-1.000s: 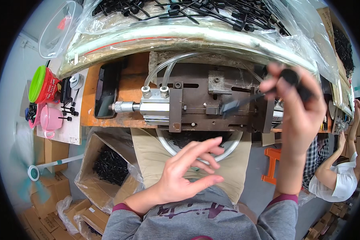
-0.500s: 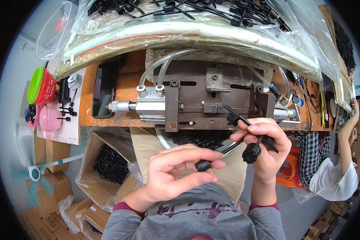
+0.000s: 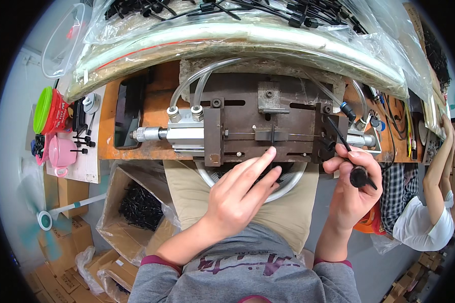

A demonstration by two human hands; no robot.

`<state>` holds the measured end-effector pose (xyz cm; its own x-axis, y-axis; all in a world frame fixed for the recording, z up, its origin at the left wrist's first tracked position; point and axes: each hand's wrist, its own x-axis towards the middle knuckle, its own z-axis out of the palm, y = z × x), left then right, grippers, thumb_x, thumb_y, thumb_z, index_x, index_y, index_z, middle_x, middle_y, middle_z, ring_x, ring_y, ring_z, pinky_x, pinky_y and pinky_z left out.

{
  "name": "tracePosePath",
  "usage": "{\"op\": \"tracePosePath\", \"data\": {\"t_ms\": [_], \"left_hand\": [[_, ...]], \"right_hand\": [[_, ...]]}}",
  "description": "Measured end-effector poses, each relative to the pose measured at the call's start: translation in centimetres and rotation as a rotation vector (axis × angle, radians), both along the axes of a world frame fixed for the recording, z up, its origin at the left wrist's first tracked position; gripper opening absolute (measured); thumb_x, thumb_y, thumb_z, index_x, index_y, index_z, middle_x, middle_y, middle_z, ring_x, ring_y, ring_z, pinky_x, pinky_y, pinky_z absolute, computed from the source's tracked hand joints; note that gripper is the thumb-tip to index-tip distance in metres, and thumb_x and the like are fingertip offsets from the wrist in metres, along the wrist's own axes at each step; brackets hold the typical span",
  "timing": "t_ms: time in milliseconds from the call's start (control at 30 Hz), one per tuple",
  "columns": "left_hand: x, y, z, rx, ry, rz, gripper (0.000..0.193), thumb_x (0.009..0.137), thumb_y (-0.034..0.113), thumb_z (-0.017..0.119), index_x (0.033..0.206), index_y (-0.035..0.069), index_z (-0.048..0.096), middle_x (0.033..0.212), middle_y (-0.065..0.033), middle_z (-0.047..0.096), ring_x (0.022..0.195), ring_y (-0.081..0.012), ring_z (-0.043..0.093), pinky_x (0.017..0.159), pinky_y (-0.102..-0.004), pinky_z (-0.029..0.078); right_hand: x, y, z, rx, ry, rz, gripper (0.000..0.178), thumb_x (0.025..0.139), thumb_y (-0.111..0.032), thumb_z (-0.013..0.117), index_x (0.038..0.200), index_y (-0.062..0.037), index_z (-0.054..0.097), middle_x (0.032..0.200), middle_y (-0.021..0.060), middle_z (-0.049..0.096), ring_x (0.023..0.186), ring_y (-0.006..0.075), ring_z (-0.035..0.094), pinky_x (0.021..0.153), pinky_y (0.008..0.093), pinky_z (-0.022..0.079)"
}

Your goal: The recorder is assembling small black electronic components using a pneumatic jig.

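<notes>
The left hand point(image 3: 237, 198), fingers slightly spread, pinch unclear, meets a black strip point(image 3: 272, 136) across the central block point(image 3: 262, 136), seemingly steadying it; farther right, the right hand point(image 3: 350, 201) pinches black parts point(image 3: 359, 177), apparently spares.

The left forearm point(image 3: 187, 245) slants up and to the right; the left hand point(image 3: 237, 197) shows its back, fingers stretched forward, though whether their tips meet the thumb is hard to tell; the right forearm point(image 3: 333, 240) rises nearly upright; the right hand point(image 3: 353, 194) is closed, fingers bent in a grip.
</notes>
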<state>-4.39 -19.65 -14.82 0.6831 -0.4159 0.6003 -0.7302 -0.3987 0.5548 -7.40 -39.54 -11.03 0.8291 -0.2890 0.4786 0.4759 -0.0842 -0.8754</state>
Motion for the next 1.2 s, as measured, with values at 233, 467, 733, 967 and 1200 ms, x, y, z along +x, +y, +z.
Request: {"op": "tracePosePath", "data": {"t_ms": [233, 467, 733, 967, 1200], "left_hand": [[0.3, -1.1, -1.2, 0.153, -0.118, 0.127, 0.035, 0.068, 0.005, 0.080, 0.102, 0.001, 0.073, 0.123, -0.0166, 0.067, 0.077, -0.0208, 0.068, 0.070, -0.0293, 0.055], [1.1, -1.2, 0.1, 0.225, -0.112, 0.143, 0.030, 0.068, 0.008, 0.080, 0.097, 0.003, 0.072, 0.124, -0.0128, 0.068, 0.068, -0.0165, 0.065, 0.064, -0.0272, 0.052], [0.9, -1.2, 0.6, 0.285, -0.051, 0.159, 0.029, 0.067, 0.009, 0.081, 0.094, 0.006, 0.072, 0.124, -0.0096, 0.068, 0.059, -0.0133, 0.061, 0.058, -0.0251, 0.049], [0.9, -1.1, 0.9, 0.289, -0.031, 0.154, 0.028, 0.067, 0.010, 0.081, 0.093, 0.007, 0.072, 0.125, -0.0085, 0.068, 0.058, -0.0129, 0.061, 0.057, -0.0250, 0.048], [0.8, -0.5, 1.6, 0.207, 0.116, 0.072, 0.043, 0.066, 0.009, 0.083, 0.107, 0.006, 0.072, 0.124, -0.0111, 0.068, 0.061, -0.0130, 0.063, 0.058, -0.0241, 0.051]], "right_hand": [[-0.2, 0.1, -0.3, -0.014, -0.007, 0.017, 0.021, 0.088, 0.012, 0.056, 0.107, 0.0065, 0.061, 0.106, 0.0240, 0.066, 0.077, 0.0265, 0.072, 0.074, 0.0315, 0.058], [-0.2, 0.3, -0.4, -0.020, 0.008, 0.032, 0.026, 0.083, 0.018, 0.051, 0.104, 0.0071, 0.062, 0.103, 0.0232, 0.066, 0.076, 0.0265, 0.072, 0.071, 0.0304, 0.058], [-0.3, 0.4, -0.4, -0.139, -0.014, -0.006, 0.029, 0.079, 0.018, 0.057, 0.104, 0.0047, 0.064, 0.102, 0.0222, 0.067, 0.076, 0.0255, 0.073, 0.070, 0.0284, 0.058], [-0.7, 0.6, 0.1, -0.306, -0.032, -0.078, 0.032, 0.073, 0.020, 0.064, 0.099, 0.0027, 0.067, 0.098, 0.0202, 0.069, 0.078, 0.0251, 0.073, 0.068, 0.0277, 0.059], [-0.7, 0.8, 0.0, -0.532, -0.070, -0.192, 0.031, 0.070, 0.014, 0.075, 0.097, 0.0007, 0.070, 0.093, 0.0183, 0.071, 0.081, 0.0252, 0.072, 0.067, 0.0304, 0.059]]}}
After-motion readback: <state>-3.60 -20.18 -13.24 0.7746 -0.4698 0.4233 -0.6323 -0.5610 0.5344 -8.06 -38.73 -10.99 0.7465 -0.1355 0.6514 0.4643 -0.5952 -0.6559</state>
